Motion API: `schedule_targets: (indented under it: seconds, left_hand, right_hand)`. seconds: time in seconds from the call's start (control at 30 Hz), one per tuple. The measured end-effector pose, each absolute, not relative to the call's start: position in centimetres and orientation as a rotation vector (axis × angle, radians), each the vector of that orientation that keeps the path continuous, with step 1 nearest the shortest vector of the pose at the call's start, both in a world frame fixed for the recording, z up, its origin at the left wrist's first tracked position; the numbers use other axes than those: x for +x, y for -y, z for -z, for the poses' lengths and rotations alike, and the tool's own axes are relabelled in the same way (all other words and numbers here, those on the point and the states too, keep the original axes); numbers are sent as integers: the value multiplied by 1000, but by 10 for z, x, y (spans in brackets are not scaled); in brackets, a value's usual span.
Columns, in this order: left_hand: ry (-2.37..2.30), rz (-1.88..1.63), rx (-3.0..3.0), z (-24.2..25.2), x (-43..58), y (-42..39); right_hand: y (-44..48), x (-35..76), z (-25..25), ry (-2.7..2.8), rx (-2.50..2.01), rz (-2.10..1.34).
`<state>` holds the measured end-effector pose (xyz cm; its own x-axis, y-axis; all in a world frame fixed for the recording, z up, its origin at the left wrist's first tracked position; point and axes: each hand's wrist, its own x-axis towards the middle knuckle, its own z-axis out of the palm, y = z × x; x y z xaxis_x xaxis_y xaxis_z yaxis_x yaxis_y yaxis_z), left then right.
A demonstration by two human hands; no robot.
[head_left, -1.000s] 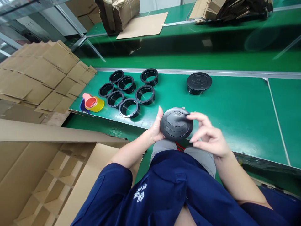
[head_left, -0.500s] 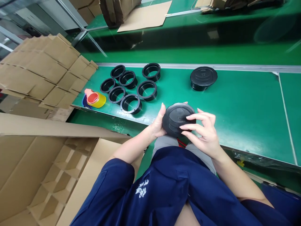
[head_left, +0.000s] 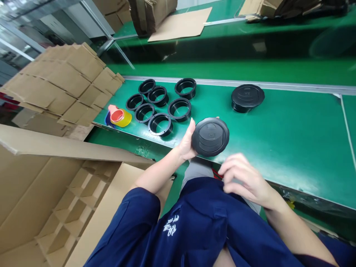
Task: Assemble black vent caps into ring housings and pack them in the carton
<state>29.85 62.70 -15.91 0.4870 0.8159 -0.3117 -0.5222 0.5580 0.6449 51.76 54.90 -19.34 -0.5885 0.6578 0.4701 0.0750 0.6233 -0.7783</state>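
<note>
1. Up close, the left hand [head_left: 187,145] grips a black round cap [head_left: 210,136] by its left edge, thumb raised, above the near edge of the green table [head_left: 292,137].
2. Just below the cap, the right hand [head_left: 244,180] hangs loose, fingers curled, holding nothing.
3. Looking at the cap: matte disc with a ribbed oval centre, face up.
4. Left of the cap lie seven black rings [head_left: 160,124]; lower left, an open carton [head_left: 63,207] shows cardboard dividers, cells unfilled.

Matt black plastic cap [head_left: 210,136]; matt green belt [head_left: 292,126]; rough brown cardboard box [head_left: 55,193].
</note>
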Motion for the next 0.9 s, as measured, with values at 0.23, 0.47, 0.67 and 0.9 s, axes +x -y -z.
schedule_targets:
  seconds: [0.23, 0.47, 0.67, 0.9]
  left_hand:
    - [-686, -822, 380, 158, 295, -631]
    - [-683, -659, 259, 167, 317, -617]
    - [-794, -606, 210, 174, 320, -616]
    - [-713, -621, 180, 172, 323, -621]
  right_hand:
    - [-562, 529, 200, 1903, -949, -740]
    - [-598, 523, 215, 1893, -1050, -494]
    - [-603, 519, 229, 1892, -1031, -595]
    - [-603, 522, 226, 1599, -1036, -854]
